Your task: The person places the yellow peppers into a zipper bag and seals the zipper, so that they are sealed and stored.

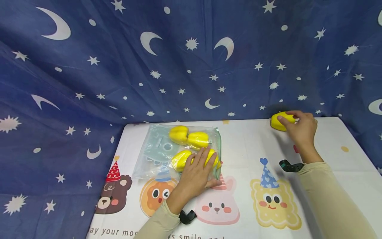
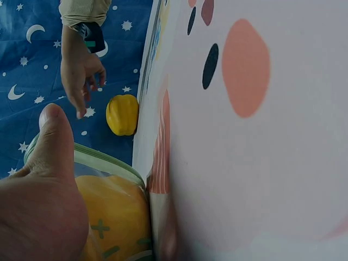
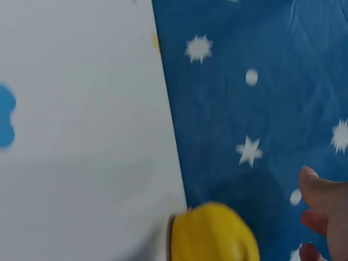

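left grip (image 1: 194,174) over bagged yellow peppers (image 1: 180,161)

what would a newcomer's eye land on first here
Probably the bright yellow peppers: four in the clear bag left of centre, with the left hand resting on it, and a lone pepper by the table's far edge, near the right hand. Next, likely the blue curtain of white moons and stars behind.
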`<state>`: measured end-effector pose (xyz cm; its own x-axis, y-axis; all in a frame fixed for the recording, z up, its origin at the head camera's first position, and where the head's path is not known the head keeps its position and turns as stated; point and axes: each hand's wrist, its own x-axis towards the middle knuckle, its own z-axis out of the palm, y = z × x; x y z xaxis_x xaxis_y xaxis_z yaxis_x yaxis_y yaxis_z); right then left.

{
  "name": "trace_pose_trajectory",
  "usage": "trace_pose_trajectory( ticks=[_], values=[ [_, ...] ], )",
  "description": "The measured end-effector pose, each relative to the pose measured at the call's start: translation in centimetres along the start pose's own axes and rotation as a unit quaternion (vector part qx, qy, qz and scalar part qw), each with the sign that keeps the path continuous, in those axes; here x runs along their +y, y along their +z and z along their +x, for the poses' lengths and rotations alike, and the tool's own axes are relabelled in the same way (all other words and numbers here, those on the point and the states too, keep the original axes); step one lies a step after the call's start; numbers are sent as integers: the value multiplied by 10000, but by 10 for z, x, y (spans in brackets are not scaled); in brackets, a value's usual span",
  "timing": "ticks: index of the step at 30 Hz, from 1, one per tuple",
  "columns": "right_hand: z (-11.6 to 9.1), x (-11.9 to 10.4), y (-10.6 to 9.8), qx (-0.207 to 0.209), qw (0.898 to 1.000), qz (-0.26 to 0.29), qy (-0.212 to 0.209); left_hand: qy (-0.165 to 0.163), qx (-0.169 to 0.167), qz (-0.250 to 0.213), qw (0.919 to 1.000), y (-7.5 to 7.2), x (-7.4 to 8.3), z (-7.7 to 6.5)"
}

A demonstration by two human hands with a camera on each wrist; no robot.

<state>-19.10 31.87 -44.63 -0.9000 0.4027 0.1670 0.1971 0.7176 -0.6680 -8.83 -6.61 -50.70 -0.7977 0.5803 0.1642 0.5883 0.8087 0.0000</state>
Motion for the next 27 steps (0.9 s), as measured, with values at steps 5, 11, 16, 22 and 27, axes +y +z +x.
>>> trace_pose_trajectory(
  ticks=[5,11,16,22,27],
  values=[
    [12,19,-5,-202,9981,-173,560,3,21,-37,10000,-1,0,0],
    [22,40,-4,-621,9925,-190,1035,-22,-56,13,10000,0,0,-1],
    [26,52,-2,-884,9885,-201,1211,9,49,45,10000,0,0,-1],
    [27,59,4,-1011,9877,-144,1187,36,137,78,9999,0,-1,-1],
    [24,59,5,-1106,9839,56,1401,15,94,98,9999,0,0,-1]
  ],
)
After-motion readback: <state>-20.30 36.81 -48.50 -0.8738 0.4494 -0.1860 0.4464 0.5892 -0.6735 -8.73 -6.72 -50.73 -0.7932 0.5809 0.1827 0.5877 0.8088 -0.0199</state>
